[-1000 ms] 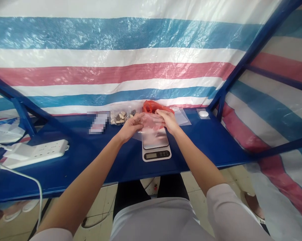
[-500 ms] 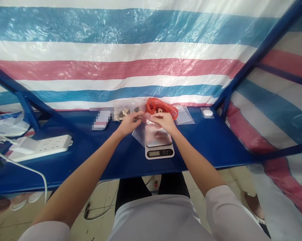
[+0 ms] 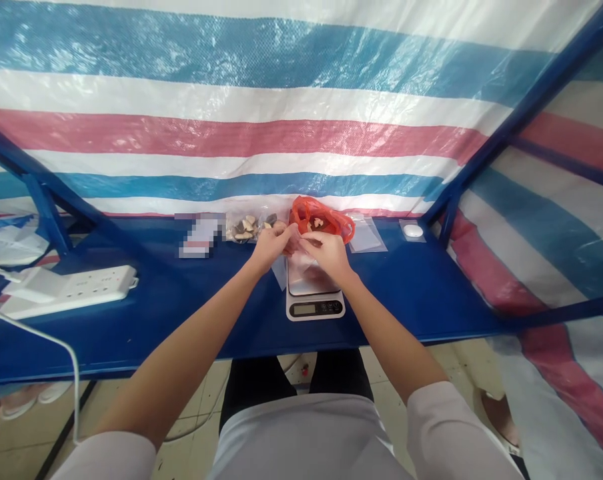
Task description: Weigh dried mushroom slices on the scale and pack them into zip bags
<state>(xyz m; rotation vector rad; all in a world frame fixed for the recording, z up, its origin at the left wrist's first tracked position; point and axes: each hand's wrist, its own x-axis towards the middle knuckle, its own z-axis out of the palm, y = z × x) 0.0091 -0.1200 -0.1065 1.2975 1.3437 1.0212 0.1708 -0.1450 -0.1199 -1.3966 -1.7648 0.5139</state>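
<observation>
Both hands meet above the back of a digital kitchen scale [image 3: 315, 293]. My left hand [image 3: 272, 245] is closed, pinching the left side of a small clear plastic bag [image 3: 296, 244]. On the other side, my right hand [image 3: 327, 252] pinches the bag's edge between thumb and fingers. The bag hangs over the scale's shiny plate; whatever may be inside it I cannot make out. Just behind the hands lies an open red plastic bag [image 3: 345, 223] with small pale pieces in it. Left of it, clear bags of pale and dark stones [image 3: 244, 229] rest on the table.
A stack of flat clear bags [image 3: 367, 235] lies to the right, with a round white object [image 3: 412, 231] farther along. A white power strip [image 3: 71, 291] with a cable sits at the left. Blue frame bars and striped sheeting enclose the blue table [image 3: 181, 327].
My left hand has moved right, nearer to my right hand, and its fingers have closed on the clear bag. The view has shifted slightly.
</observation>
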